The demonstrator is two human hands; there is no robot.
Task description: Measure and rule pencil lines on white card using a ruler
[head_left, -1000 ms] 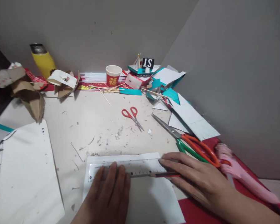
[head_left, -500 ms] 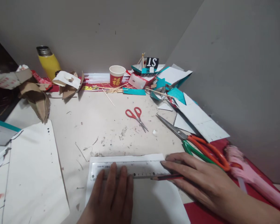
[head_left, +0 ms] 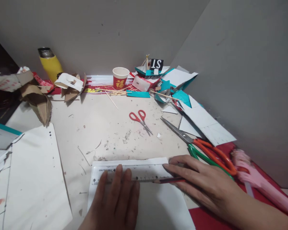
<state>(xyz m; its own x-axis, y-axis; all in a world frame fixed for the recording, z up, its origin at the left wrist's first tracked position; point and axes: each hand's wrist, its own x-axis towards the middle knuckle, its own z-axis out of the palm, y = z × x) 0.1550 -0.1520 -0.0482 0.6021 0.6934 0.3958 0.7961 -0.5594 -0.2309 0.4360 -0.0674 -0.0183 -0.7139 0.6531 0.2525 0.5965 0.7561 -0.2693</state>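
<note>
A clear plastic ruler (head_left: 146, 174) lies across a white sheet (head_left: 156, 204), a little below the sheet's far edge. My left hand (head_left: 116, 198) rests on its left part, fingers stretched out flat over ruler and paper. At the ruler's right end is my right hand (head_left: 199, 182), with its fingertips on the ruler. It holds a dark pencil (head_left: 168, 180) between its fingers, the tip pointing left along the ruler's near edge.
Large scissors (head_left: 189, 137) lie just beyond my right hand, and small red scissors (head_left: 141, 121) farther off. A pink glue gun (head_left: 254, 175) is at the right. Paper cup (head_left: 120, 78), yellow bottle (head_left: 50, 65) and cardboard scraps line the back.
The ruler has shifted slightly to the left on the sheet. My right hand and the pencil have moved a little left, while the left fingers have slid slightly right.
</note>
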